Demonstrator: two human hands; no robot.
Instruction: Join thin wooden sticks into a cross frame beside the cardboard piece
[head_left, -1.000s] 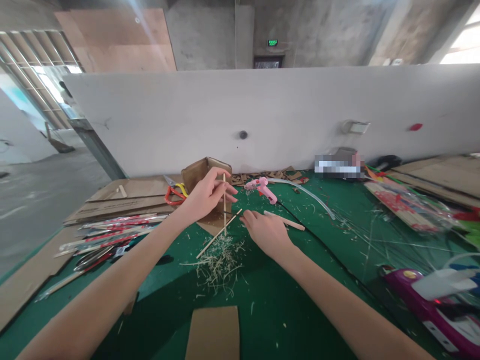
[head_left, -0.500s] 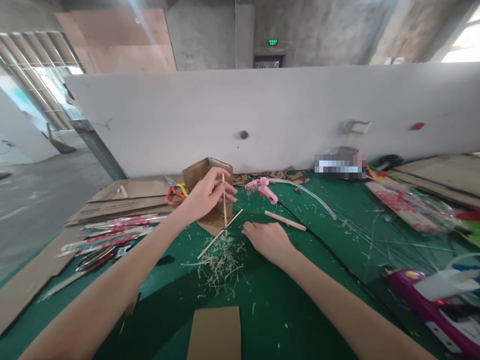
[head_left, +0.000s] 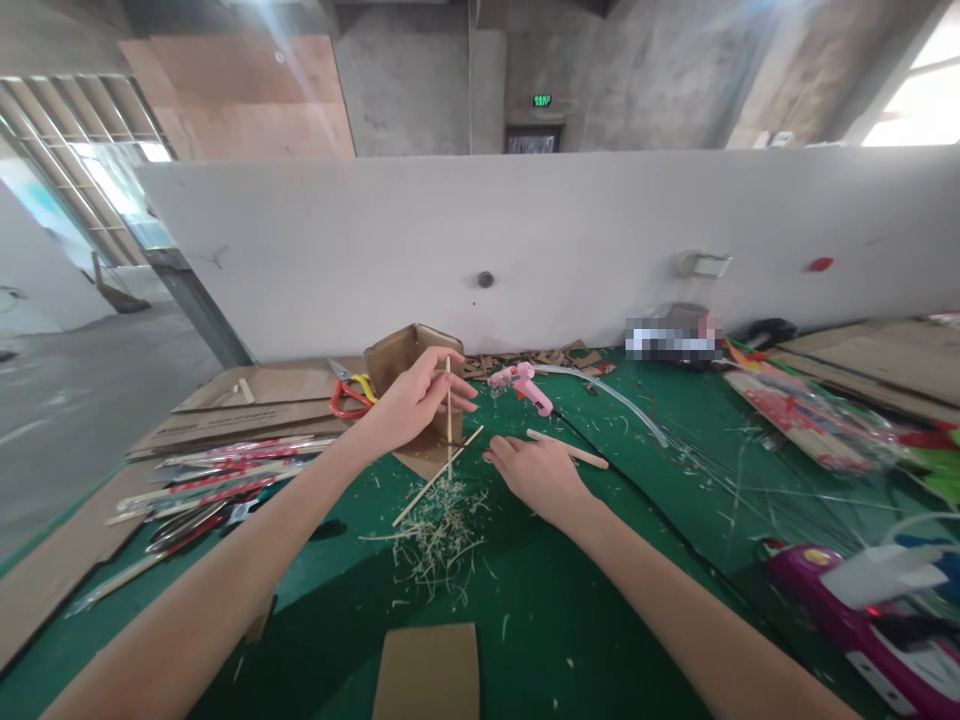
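Upright between the fingers of my left hand is a thin wooden stick, its lower end over a pile of pale shavings. Another thin stick lies slanted across the top of that pile. My right hand is closed just right of the sticks, fingertips pressed together; a thin dark piece reaches from them toward the upright stick, too small to make out. Behind my left hand stands an open cardboard box. A pink glue gun lies beyond my right hand, near a thicker wooden rod.
Orange and yellow scissors lie left of the box. Packaged sticks and cardboard sheets cover the left side. A purple power strip sits at the right, with a black cable crossing toward it. A cardboard piece lies in front.
The view has shifted slightly, so most things appear a little lower. My right hand has moved slightly against the rod, now covering its near side. My left hand keeps the stick upright.
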